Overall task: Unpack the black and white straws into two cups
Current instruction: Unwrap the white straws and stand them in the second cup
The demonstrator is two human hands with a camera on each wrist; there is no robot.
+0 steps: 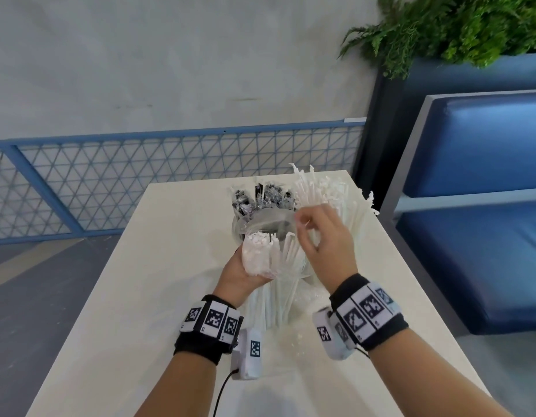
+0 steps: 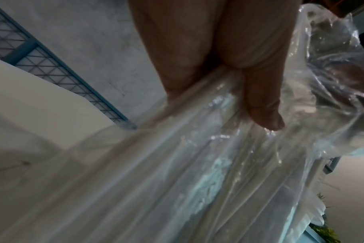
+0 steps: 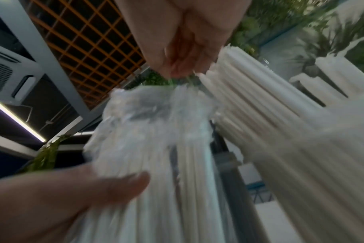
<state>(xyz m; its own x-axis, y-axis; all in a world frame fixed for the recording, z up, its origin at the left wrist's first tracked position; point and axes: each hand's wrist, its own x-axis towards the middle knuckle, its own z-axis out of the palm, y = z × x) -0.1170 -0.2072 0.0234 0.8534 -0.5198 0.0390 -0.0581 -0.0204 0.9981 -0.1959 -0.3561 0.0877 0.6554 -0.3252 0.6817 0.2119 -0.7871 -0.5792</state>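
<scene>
**White straw pack open in hand; both cups already loaded**

Table (image 1: pixel 146 296): pale top, carrying all items. At twelve o'clock from the hands stand two cups. The cup of black straws (image 1: pixel 260 200) is at roughly eleven o'clock; the cup of white straws (image 1: pixel 330 200) sits at one o'clock, its contents fanned loosely outward.

Plastic bag of white straws (image 1: pixel 269 284): held upright near table centre, base low, mouth open upward. The film is thin, glossy and slack; I judge it slippery and of no structural help. The straws are light, thin and individually wrapped, likely to slide or splay if gripped loosely.

Left hand (image 1: pixel 236 272): wrapped around the bag's upper part, thumb pressing film against the bundle.

Right hand (image 1: pixel 324 236): fingers curled at the bag's mouth; whether they pinch film or straw ends cannot be told.

Recommended hold: gather the straws as a bundle near their upper ends, not by the film.
</scene>
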